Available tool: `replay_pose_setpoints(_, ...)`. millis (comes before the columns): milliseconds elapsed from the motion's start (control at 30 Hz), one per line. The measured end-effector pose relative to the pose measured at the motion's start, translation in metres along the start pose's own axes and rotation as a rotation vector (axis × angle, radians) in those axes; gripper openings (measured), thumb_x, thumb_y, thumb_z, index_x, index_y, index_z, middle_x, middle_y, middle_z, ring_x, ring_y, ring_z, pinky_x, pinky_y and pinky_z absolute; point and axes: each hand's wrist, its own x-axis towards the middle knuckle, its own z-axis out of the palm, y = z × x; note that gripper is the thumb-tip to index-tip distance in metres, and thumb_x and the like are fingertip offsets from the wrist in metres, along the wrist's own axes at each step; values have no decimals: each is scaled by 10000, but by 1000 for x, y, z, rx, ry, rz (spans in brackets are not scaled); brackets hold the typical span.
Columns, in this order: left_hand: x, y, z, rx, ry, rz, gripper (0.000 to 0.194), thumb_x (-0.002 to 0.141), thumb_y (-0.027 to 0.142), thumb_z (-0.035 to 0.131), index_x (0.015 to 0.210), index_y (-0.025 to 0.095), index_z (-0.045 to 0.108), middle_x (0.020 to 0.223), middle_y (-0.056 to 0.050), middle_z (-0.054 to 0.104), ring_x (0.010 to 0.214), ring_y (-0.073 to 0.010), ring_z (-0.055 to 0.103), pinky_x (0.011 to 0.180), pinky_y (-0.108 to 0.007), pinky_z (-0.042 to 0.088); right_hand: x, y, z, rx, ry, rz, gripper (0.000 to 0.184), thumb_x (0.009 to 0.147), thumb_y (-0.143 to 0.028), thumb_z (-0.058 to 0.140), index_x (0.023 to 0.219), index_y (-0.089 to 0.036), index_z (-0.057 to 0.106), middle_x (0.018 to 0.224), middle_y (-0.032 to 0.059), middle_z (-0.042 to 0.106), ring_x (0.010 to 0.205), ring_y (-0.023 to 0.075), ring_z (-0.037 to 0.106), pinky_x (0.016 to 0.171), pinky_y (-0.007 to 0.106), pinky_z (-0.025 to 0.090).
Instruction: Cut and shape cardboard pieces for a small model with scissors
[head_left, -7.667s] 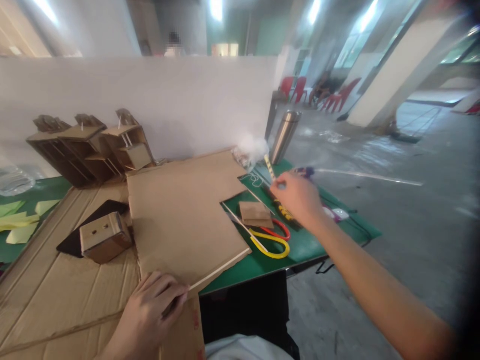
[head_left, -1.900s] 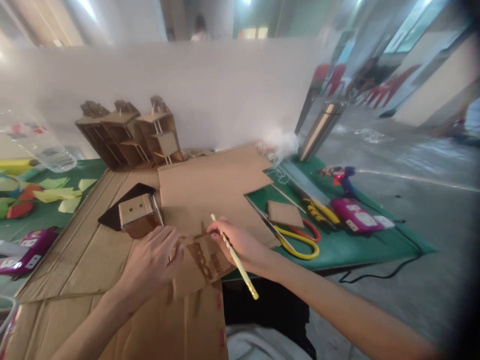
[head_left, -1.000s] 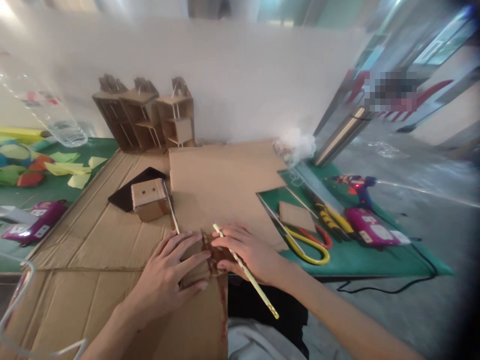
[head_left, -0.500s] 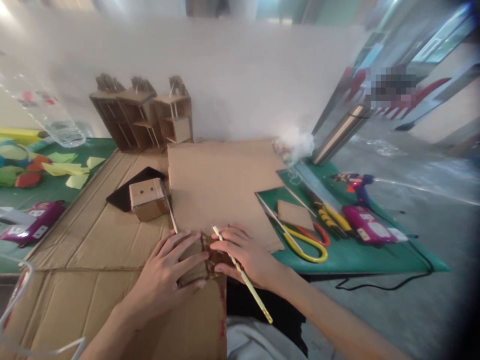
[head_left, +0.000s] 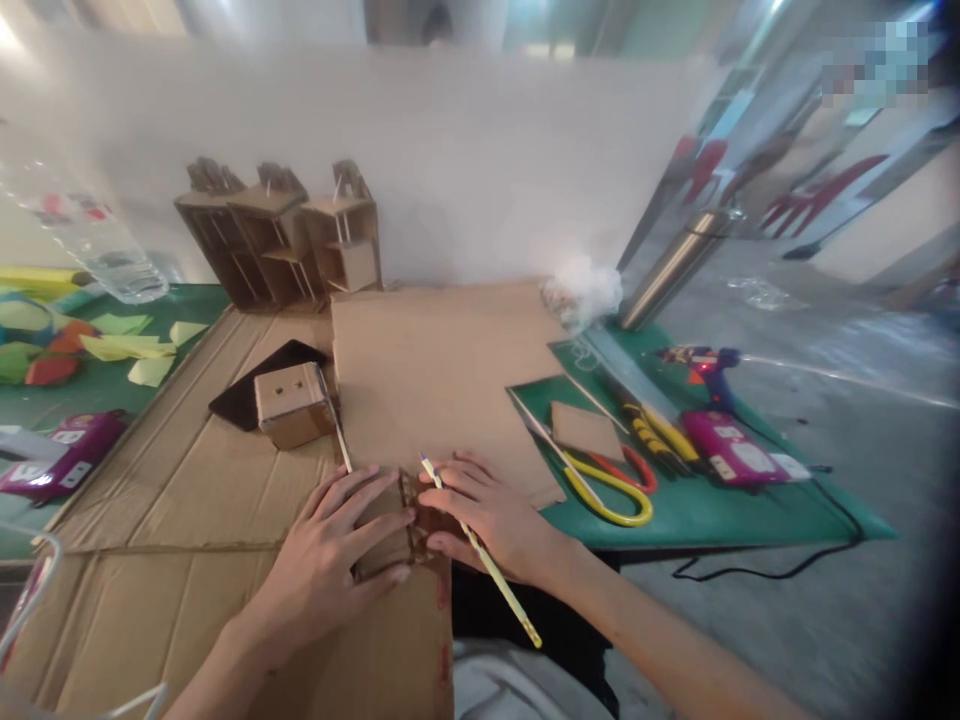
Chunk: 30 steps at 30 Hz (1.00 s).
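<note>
Right hand (head_left: 496,512) moved toward left hand (head_left: 334,548), cardboard piece (head_left: 383,549) between.
Left spread on it; right half-curled, holding pencil (head_left: 499,580) slanted forward-left.

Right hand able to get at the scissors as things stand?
Probably yes: the right hand is close, and the scissors have exposed handles, though the cardboard scrap seems to cover the rest. The pencil it holds may hamper gripping.

This looks like a craft workshop, with cardboard (head_left: 442,350), a glue gun (head_left: 714,375) and a power strip (head_left: 739,450) on a green table (head_left: 810,515) (red chairs (head_left: 829,195) stand far right on grey floor (head_left: 847,400)).
</note>
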Motion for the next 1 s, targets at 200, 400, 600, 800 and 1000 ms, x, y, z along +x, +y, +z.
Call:
replay_pose_setpoints(200,2,3,-4,1,-13,-9,414,855,382,645,1259,303,596,1431,-83,535,1323,-312,460,1049,-564,418,-2,-6,-10,-3,-72,-6,445,882,-450,652,1213,-167,560,1304,125,585,1345,256,411,1171,457,250)
replay_pose_setpoints(400,-3,13,-8,-62,77,-97,476,898,328,578,1335,206,433,1354,-119,597,1286,-264,508,1123,-550,319,3,-40,-9,135,158,308,370,876,-363,658,1177,-190,530,1231,115,592,1138,277,518,958,459,437)
replay_pose_setpoints(600,6,34,-8,-34,131,-118,568,828,287,653,1352,229,443,1156,-53,708,1136,-256,590,1076,-484,353,9,-62,5,155,291,651,524,880,-378,607,1313,-180,388,1274,159,530,1155,335,487,953,554,401)
replay_pose_setpoints(800,21,34,-2,-16,87,-224,514,780,204,656,1284,257,568,1161,-89,644,1136,-307,551,1044,-566,369,0,-63,-5,339,153,636,485,882,-316,588,1319,-222,399,1352,112,507,1253,290,434,1033,504,386)
replay_pose_setpoints(1000,9,25,0,21,-36,-211,653,771,333,718,1381,290,489,1290,-102,537,1213,-335,461,1045,-608,375,-4,-50,-2,195,115,571,401,859,-138,580,1240,-219,486,1357,86,529,1246,294,420,1021,526,367)
